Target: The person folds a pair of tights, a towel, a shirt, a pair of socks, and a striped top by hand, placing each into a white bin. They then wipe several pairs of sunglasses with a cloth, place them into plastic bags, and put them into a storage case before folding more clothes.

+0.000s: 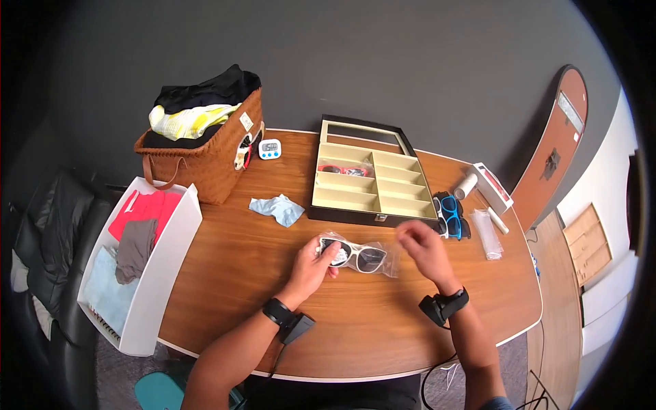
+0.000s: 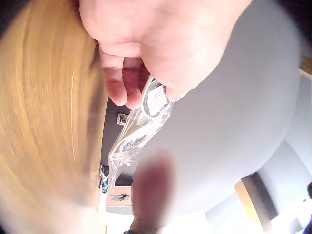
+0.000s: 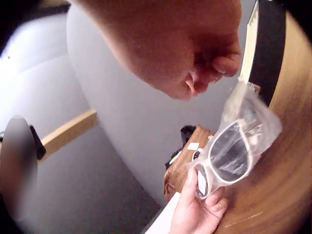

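White-framed sunglasses (image 1: 371, 259) with dark lenses lie inside a clear plastic bag (image 1: 391, 265), held above the table by the left hand (image 1: 311, 268). The left thumb and fingers pinch one end of the glasses, as the right wrist view also shows at the sunglasses (image 3: 229, 152). In the left wrist view the crinkled bag (image 2: 134, 139) extends away from the left hand (image 2: 161, 46). Beside the bag's far end, the right hand (image 1: 425, 251) is raised with curled fingers; nothing is visible in it. The right wrist view shows a gap between the right hand (image 3: 170, 48) and the bag.
Behind the hands stands an open compartment case (image 1: 345, 199) containing red glasses (image 1: 344, 170). Right of it are blue sunglasses (image 1: 451, 217), plastic sleeves (image 1: 486, 236) and a box (image 1: 493, 188). Leftward are a blue cloth (image 1: 278, 209), timer (image 1: 270, 149), basket (image 1: 205, 167) and white bin (image 1: 162, 273).
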`<action>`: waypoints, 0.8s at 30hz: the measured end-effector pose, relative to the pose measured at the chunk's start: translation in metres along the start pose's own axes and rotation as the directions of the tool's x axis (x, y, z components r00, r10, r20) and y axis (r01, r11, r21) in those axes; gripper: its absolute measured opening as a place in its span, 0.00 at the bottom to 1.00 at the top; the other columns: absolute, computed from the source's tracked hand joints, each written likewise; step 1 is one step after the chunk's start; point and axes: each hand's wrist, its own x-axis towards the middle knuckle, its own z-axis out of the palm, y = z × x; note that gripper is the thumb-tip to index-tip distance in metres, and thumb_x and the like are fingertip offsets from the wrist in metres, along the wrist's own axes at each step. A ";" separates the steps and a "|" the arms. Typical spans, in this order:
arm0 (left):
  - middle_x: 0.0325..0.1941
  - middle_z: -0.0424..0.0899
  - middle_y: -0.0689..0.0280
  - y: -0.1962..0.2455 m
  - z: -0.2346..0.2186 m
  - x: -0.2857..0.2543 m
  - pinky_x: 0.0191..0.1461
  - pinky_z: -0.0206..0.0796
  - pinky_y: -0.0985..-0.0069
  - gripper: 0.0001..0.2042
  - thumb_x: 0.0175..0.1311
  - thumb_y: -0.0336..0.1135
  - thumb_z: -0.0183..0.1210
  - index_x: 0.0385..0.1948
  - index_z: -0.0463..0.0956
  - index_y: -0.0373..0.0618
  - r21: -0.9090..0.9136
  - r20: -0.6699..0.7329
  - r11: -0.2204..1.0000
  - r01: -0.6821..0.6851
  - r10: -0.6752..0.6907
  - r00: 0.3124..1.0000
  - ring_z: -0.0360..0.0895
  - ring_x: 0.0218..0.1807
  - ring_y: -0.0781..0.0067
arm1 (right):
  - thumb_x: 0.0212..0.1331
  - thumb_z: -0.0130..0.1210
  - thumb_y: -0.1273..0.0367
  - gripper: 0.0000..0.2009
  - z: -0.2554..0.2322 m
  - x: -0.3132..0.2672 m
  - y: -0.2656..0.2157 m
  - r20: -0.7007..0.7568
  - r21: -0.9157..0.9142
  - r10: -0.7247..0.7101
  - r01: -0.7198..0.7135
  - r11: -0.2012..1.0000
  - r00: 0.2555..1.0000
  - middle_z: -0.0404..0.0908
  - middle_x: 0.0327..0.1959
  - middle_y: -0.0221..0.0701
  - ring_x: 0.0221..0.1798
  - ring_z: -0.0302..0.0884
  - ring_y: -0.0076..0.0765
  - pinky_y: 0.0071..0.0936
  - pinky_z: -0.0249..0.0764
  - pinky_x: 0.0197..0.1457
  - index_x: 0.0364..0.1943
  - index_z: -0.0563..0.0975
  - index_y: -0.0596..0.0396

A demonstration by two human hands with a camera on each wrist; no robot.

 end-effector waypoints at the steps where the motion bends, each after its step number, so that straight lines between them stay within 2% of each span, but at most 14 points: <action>1: 0.27 0.78 0.70 0.000 -0.001 0.001 0.25 0.70 0.84 0.11 0.72 0.39 0.55 0.43 0.74 0.39 0.000 0.004 1.000 0.000 0.000 1.000 0.73 0.22 0.86 | 0.66 0.55 0.69 0.06 -0.008 -0.007 0.005 -0.100 0.153 0.135 -0.119 0.981 0.986 0.75 0.27 0.22 0.28 0.69 0.18 0.19 0.68 0.32 0.40 0.77 0.57; 2: 0.28 0.79 0.70 -0.001 -0.001 0.002 0.25 0.70 0.84 0.11 0.72 0.39 0.54 0.43 0.74 0.40 -0.023 0.003 1.000 0.006 -0.006 1.000 0.74 0.23 0.85 | 0.67 0.54 0.70 0.05 -0.014 -0.015 0.011 -0.178 0.313 0.281 -0.217 0.925 0.943 0.71 0.27 0.18 0.28 0.64 0.12 0.14 0.64 0.30 0.40 0.76 0.56; 3: 0.29 0.79 0.69 -0.001 -0.001 0.003 0.25 0.70 0.83 0.12 0.73 0.40 0.53 0.43 0.74 0.40 -0.045 0.003 0.999 0.013 -0.013 1.000 0.74 0.23 0.84 | 0.67 0.54 0.69 0.04 -0.011 -0.021 0.022 -0.158 0.363 0.275 -0.203 0.909 0.948 0.71 0.27 0.17 0.27 0.63 0.11 0.13 0.62 0.29 0.38 0.76 0.54; 5: 0.32 0.79 0.67 -0.003 -0.002 0.003 0.26 0.71 0.81 0.13 0.74 0.42 0.52 0.43 0.73 0.40 -0.053 0.007 0.997 0.049 -0.049 0.999 0.75 0.25 0.81 | 0.67 0.56 0.68 0.06 -0.002 -0.037 0.035 -0.087 0.418 0.303 -0.241 0.876 0.949 0.74 0.28 0.18 0.29 0.66 0.12 0.14 0.65 0.32 0.39 0.76 0.55; 9: 0.34 0.79 0.65 -0.002 -0.003 0.003 0.28 0.72 0.77 0.12 0.75 0.41 0.49 0.46 0.71 0.42 -0.032 0.021 0.996 0.085 -0.084 0.996 0.76 0.27 0.77 | 0.63 0.62 0.68 0.07 0.011 -0.045 0.028 -0.003 0.518 0.295 -0.251 0.818 0.956 0.77 0.30 0.20 0.33 0.69 0.13 0.14 0.68 0.38 0.38 0.78 0.56; 13: 0.33 0.79 0.65 0.000 0.000 0.004 0.27 0.72 0.79 0.13 0.74 0.42 0.51 0.45 0.72 0.40 -0.025 -0.020 0.998 0.058 -0.058 0.998 0.76 0.26 0.78 | 0.61 0.63 0.69 0.07 0.015 -0.045 0.038 -0.015 0.502 0.308 -0.259 0.825 0.951 0.77 0.31 0.20 0.35 0.70 0.13 0.14 0.68 0.40 0.35 0.78 0.57; 15: 0.32 0.80 0.65 0.000 0.001 0.003 0.27 0.72 0.80 0.13 0.74 0.42 0.51 0.45 0.72 0.40 -0.011 -0.039 0.999 0.052 -0.052 0.998 0.76 0.26 0.79 | 0.61 0.63 0.69 0.06 0.015 -0.046 0.046 -0.049 0.407 0.267 -0.225 0.885 0.962 0.78 0.30 0.19 0.35 0.70 0.14 0.15 0.68 0.40 0.33 0.79 0.57; 18: 0.32 0.80 0.65 -0.001 0.001 0.003 0.27 0.72 0.80 0.13 0.74 0.42 0.51 0.45 0.72 0.40 0.001 -0.067 0.999 0.041 -0.041 0.997 0.76 0.26 0.79 | 0.61 0.63 0.69 0.06 0.014 -0.047 0.048 -0.066 0.382 0.261 -0.217 0.898 0.963 0.78 0.30 0.19 0.34 0.69 0.14 0.16 0.69 0.40 0.33 0.80 0.57; 22: 0.33 0.80 0.65 -0.001 0.000 0.003 0.28 0.71 0.79 0.11 0.75 0.40 0.49 0.46 0.71 0.42 0.017 -0.064 0.999 0.041 -0.039 0.997 0.76 0.26 0.78 | 0.61 0.64 0.68 0.06 0.015 -0.046 0.039 -0.079 0.449 0.259 -0.197 0.872 0.963 0.77 0.30 0.18 0.34 0.68 0.14 0.17 0.69 0.40 0.35 0.81 0.56; 24: 0.32 0.80 0.65 -0.001 0.000 0.003 0.27 0.71 0.80 0.12 0.74 0.41 0.50 0.46 0.71 0.41 0.009 -0.069 0.999 0.036 -0.036 0.997 0.76 0.26 0.79 | 0.61 0.63 0.70 0.06 0.013 -0.047 0.035 0.006 0.492 0.306 -0.269 0.828 0.952 0.77 0.28 0.19 0.34 0.70 0.15 0.16 0.69 0.40 0.39 0.82 0.56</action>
